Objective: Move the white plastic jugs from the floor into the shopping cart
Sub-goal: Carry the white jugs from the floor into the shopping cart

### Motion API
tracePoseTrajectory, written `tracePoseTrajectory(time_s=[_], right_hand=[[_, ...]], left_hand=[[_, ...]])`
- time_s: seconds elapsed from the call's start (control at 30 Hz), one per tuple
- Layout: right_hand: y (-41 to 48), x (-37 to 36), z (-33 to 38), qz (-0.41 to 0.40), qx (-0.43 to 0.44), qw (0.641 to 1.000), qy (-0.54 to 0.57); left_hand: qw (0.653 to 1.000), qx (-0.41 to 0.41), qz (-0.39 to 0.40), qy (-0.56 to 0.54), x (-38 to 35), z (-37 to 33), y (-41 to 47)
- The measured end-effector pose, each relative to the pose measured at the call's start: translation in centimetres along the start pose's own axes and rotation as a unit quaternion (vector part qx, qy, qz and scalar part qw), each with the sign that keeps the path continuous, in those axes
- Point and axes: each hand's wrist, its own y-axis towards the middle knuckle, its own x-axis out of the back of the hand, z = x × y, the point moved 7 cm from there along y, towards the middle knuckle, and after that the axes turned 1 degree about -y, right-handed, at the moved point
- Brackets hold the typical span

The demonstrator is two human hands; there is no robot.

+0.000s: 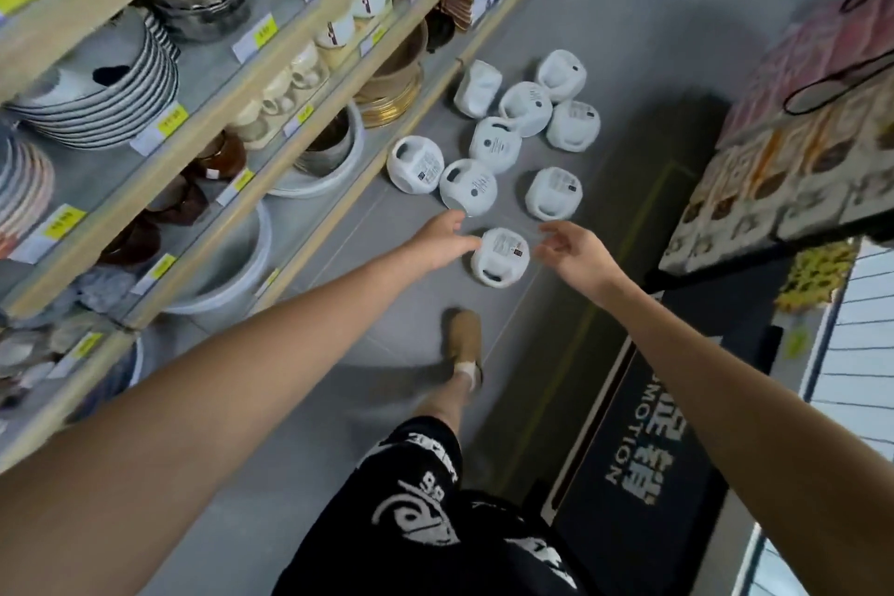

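Observation:
Several white plastic jugs lie on the grey floor in a loose cluster, bottoms up with labels showing. The nearest jug lies between my hands. My left hand reaches toward its left side with relaxed fingers, close to it or just touching. My right hand hovers at its right side, fingers loosely spread, holding nothing. Two more jugs sit just beyond. No shopping cart is in view.
Wooden shelves on the left hold stacked plates, bowls and cups. A display table with packaged goods stands on the right. A dark floor mat lies at lower right. My foot in a tan slipper stands near the closest jug.

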Motion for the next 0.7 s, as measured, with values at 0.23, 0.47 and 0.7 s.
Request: tracePoseTrajectory(time_s=[0.23, 0.47, 0.7], right_hand=[[11.4, 2.3, -2.4, 0.074, -0.019, 0.996, -0.040], [21.4, 1.7, -7.9, 0.088, -0.077, 0.993, 0.006], [32.5, -4.3, -17.6, 0.159, -0.133, 0.978, -0.001]], left_hand=[[0.995, 0.057, 0.001, -0.076, -3.1, -3.0, 12.6], [0.974, 0.158, -0.078, -0.145, -6.3, -0.6, 23.8], [0.932, 0.258, -0.126, -0.219, -11.8, 7.8, 34.6]])
